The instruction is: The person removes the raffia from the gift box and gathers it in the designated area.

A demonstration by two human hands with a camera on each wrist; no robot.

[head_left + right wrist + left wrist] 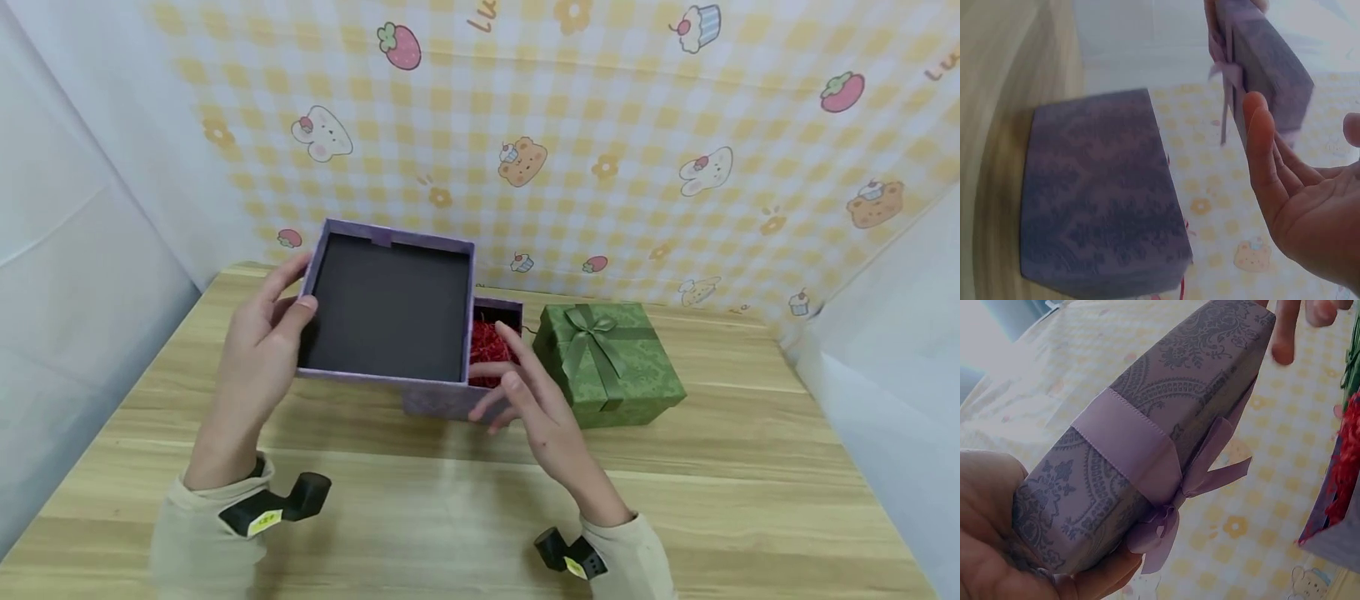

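Note:
My left hand (262, 342) grips a purple patterned box lid (390, 308) by its left side, thumb on the rim. The lid is tilted so its black inside faces me. In the left wrist view its outside carries a lilac ribbon (1125, 447) with a bow (1160, 531). Partly hidden behind the lid, the purple box (438, 402) stands on the table with red shredded paper (487, 346) inside. My right hand (536, 408) is by the lid's right edge, over the box in the head view, fingers loosely bent and holding nothing.
Right of the purple box stands a closed green gift box (637, 367) with a green ribbon bow (592, 329). A yellow checked cloth (465, 125) with cartoon prints hangs behind the wooden table (405, 508). White sheets (82, 208) flank both sides.

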